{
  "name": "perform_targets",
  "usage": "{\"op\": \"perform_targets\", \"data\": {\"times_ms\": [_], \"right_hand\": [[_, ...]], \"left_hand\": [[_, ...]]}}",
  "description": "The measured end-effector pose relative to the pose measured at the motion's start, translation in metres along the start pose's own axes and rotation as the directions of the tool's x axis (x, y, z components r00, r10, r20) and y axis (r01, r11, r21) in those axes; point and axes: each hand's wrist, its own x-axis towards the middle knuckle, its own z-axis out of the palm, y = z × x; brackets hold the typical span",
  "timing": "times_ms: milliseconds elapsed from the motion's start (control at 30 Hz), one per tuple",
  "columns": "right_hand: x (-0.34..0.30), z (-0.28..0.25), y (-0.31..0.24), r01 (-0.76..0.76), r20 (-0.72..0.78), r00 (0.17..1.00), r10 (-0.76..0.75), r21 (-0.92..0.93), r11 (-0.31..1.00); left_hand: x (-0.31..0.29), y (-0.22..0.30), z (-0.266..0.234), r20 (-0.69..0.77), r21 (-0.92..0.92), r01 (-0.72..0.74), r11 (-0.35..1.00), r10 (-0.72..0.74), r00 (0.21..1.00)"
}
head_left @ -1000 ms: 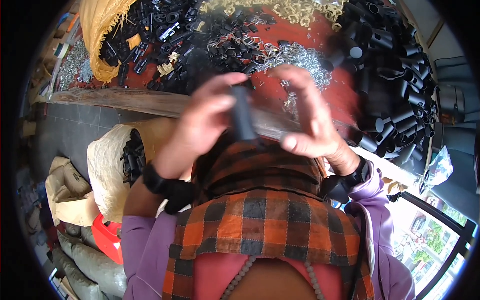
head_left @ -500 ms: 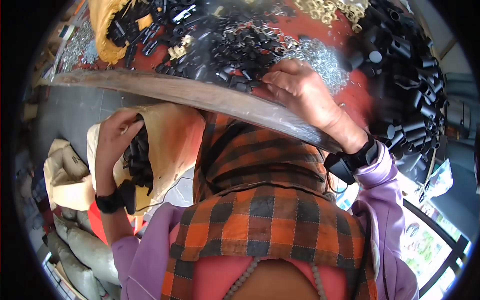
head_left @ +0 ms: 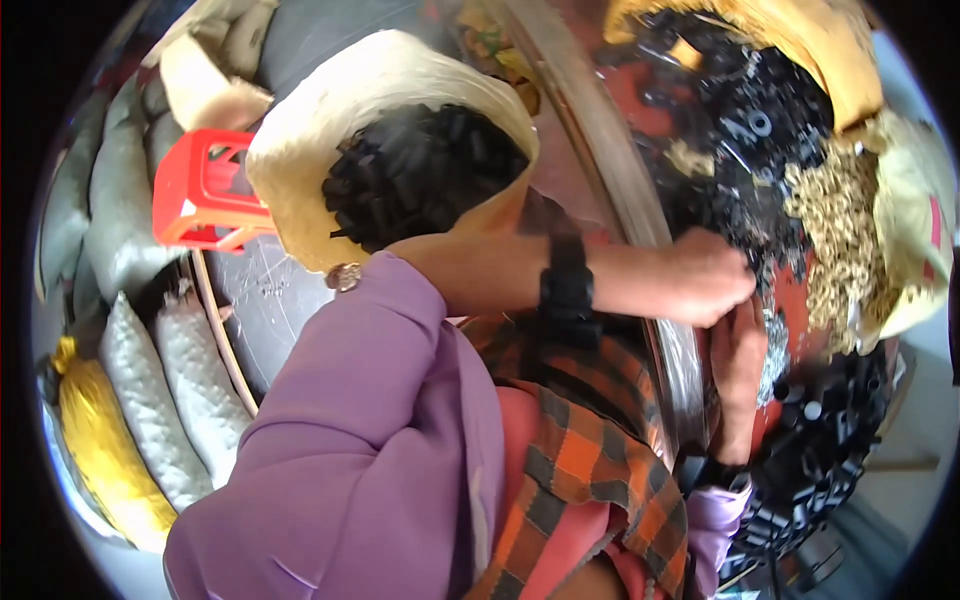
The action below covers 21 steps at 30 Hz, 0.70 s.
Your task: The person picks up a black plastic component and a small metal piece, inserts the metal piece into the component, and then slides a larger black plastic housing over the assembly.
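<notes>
My left hand (head_left: 700, 278) is closed, its fingers bent and pressed together, over the near edge of the red-topped table (head_left: 787, 292). Right against it is my right hand (head_left: 738, 352), also closed, with the fingertips of both meeting. Whatever lies between them is too small or hidden to name. Just beyond my hands are a heap of small black parts (head_left: 735, 225) and a pile of small shiny metal pieces (head_left: 773, 350). Under my left forearm stands an open cream sack (head_left: 300, 112) holding many short black tube-like pieces (head_left: 430, 165).
A wooden rim (head_left: 600, 130) edges the table. Beige ring-shaped parts (head_left: 840, 240) spill from a pale bag (head_left: 915, 215); black cylinders (head_left: 820, 450) are heaped nearby. A red plastic stool (head_left: 190, 190) and several filled sacks (head_left: 150, 400) stand on the floor at left.
My view has turned left, toward the sack. My left hand has left the sack and come over the table to meet my right hand.
</notes>
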Motion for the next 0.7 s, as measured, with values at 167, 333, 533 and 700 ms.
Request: {"op": "perform_targets", "data": {"times_ms": [167, 333, 533, 700], "right_hand": [[-0.018, -0.019, 0.002, -0.453, 0.252, 0.848, 0.467, 0.801, 0.391], [-0.013, -0.032, 0.000, -0.483, 0.438, 0.765, 0.472, 0.875, -0.029], [-0.013, -0.028, -0.001, -0.473, 0.533, 0.777, 0.336, 0.846, -0.247], [-0.028, -0.026, -0.001, -0.379, 0.490, 0.791, 0.366, 0.862, -0.336]], "left_hand": [[0.000, 0.005, 0.007, -0.045, -0.276, -0.003, 0.961, -0.010, 0.999], [0.008, 0.003, 0.012, -0.250, -0.547, -0.215, 0.809, 0.087, 0.964], [0.012, 0.005, 0.013, -0.258, -0.539, -0.227, 0.811, 0.097, 0.961], [0.019, 0.014, 0.018, -0.213, -0.617, -0.193, 0.763, 0.074, 0.974]]}}
